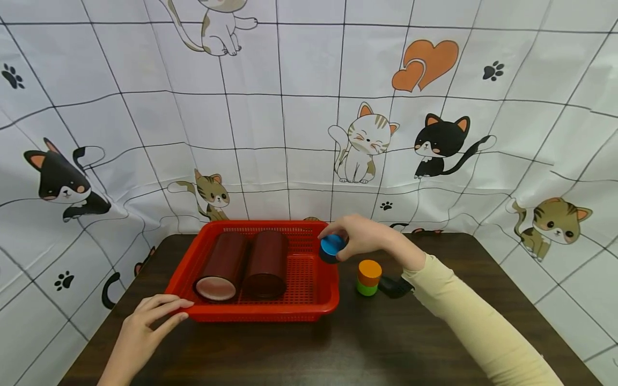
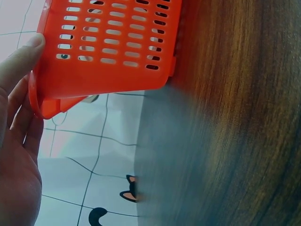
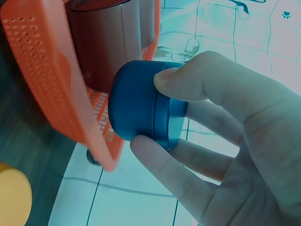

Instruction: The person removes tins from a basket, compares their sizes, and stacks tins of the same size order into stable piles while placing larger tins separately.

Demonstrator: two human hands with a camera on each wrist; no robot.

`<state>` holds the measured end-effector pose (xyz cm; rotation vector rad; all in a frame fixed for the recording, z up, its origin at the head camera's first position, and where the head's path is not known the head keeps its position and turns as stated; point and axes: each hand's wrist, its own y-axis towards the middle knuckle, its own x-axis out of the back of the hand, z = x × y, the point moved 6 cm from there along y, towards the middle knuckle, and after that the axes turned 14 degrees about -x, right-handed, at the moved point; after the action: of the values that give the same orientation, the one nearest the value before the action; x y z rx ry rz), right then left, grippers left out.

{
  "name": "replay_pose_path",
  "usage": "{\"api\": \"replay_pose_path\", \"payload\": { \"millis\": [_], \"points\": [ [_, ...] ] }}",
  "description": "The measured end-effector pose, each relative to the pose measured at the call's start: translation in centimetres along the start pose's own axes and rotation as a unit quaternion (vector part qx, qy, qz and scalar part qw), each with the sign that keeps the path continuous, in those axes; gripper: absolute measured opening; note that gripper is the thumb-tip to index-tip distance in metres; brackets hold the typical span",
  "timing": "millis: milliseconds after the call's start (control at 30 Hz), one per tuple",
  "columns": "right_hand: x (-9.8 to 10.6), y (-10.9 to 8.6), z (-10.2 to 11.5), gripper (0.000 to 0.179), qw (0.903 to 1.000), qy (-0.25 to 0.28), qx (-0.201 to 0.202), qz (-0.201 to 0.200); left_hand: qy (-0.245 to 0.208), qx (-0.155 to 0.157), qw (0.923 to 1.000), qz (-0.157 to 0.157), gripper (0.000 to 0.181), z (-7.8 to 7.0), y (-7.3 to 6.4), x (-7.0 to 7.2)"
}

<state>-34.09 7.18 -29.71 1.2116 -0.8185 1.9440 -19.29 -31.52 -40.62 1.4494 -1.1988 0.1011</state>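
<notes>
Blue jar (image 1: 332,246) hovers by the right rim of the red basket (image 1: 260,311), pinched in the right hand (image 1: 369,237)'s grip, while the left hand (image 1: 147,328)'s grip pinches the basket's near left corner!

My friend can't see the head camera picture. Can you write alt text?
A person's right hand holds a blue container at the right edge of a red basket, and the left hand grips the basket's near left corner. Two dark red cylinders lie inside; an orange-and-green object stands to the right, and cartoon cats decorate the backdrop.
</notes>
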Motion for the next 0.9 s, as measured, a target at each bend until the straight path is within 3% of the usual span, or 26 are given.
{"api": "replay_pose_path", "payload": {
  "millis": [900],
  "points": [
    [-0.4, -3.0, -6.5, 0.049, 0.9983, 0.004, -0.058, 0.002, 0.001, 0.002, 1.0000, -0.002, 0.036, -0.1, -0.3, -0.1]
  ]
}}
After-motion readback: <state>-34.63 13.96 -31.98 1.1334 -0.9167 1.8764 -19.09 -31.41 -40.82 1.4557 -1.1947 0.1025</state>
